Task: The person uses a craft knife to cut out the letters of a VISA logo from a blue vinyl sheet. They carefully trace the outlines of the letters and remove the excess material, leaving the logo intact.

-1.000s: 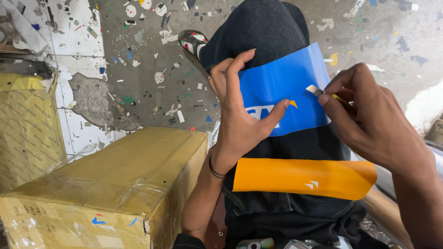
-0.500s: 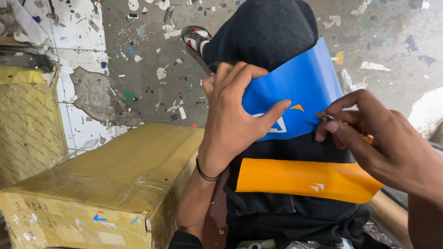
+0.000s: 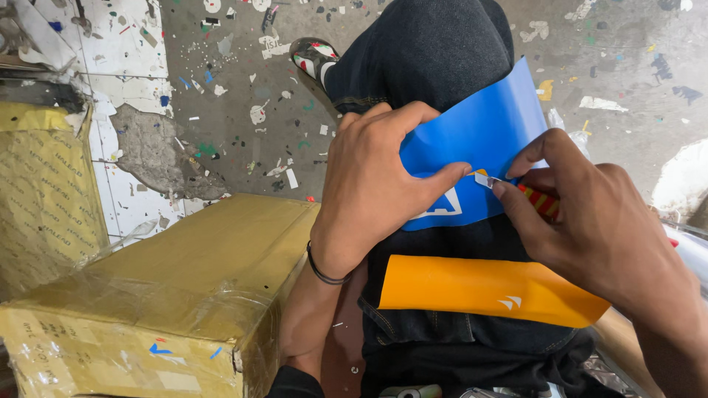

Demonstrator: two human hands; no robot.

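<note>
Blue sheet [image 3: 479,140] lies on knee of dark jeans [image 3: 435,44], curling up at far edge. Left hand [image 3: 369,191] presses it flat, fingers spread, thumb near small blade tip [image 3: 483,179]. Right hand [image 3: 590,221] clenched round red-striped cutter [image 3: 542,203]; blade seems to touch sheet edge, hard to be sure. Sheet looks thin, light, springy, slick; best pinned by flat palm close to cut. Orange sheet [image 3: 487,291] rests across lap, untouched. Taped cardboard box [image 3: 162,295] beside left forearm, on littered floor [image 3: 221,88].
</note>
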